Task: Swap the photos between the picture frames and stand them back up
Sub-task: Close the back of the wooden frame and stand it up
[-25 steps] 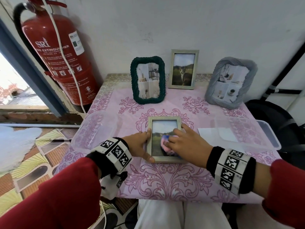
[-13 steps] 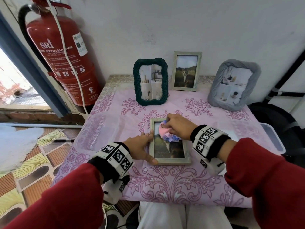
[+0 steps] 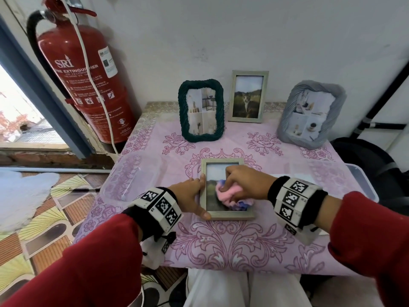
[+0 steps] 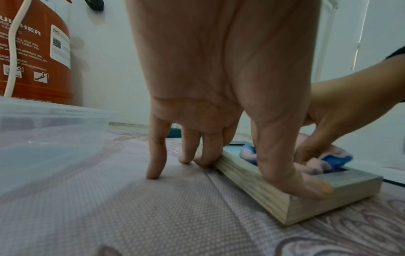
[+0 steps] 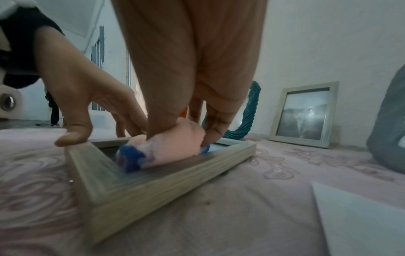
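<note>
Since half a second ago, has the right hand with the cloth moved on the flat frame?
Yes. The right hand and cloth slid from the flat frame's far end toward its near edge.

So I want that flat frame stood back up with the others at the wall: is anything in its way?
Only the pink cloth that the right hand presses on the flat frame. The tablecloth between it and the cat frame shows nothing else; the left hand only steadies its edge.
</note>
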Motion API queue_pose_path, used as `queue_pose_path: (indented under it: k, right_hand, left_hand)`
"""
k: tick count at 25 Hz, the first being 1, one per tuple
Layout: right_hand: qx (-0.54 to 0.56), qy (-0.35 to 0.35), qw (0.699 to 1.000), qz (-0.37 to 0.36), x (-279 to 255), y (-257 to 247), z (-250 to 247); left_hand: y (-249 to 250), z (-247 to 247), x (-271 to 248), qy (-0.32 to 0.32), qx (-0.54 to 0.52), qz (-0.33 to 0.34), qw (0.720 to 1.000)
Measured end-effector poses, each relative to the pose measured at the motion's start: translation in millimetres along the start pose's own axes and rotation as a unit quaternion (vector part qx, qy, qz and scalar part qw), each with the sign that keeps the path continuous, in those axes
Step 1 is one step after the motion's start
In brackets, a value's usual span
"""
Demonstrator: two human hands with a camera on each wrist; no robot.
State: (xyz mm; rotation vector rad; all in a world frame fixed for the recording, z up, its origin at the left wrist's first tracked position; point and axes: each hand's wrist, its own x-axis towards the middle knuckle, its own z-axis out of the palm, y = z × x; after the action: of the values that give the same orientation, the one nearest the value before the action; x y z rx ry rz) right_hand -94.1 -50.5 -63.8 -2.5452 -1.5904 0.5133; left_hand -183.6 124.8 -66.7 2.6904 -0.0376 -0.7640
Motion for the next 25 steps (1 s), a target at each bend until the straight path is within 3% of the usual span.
queue_pose_path:
  k: [8,16,20,25]
  right_hand:
    - [-0.001,-0.007,0.999,0.034,23,19,-15]
    - [0.04,0.043,0.995,0.076,42,13,-16]
    - [0.042,0.009,0.998,0.041,31,-15,-1]
    - [-0.051,0.015,0.999,-0.001,-6,-26,17]
  left_hand:
    - [-7,4,1,0.005,0.013,0.012,1.0]
    - [-6,2,0,0.004,0.002,0.0,1.0]
    - [-3,0,2,0.01,0.001,0.008,1.0]
    - [-2,2,1,0.012,0.019,0.012,1.0]
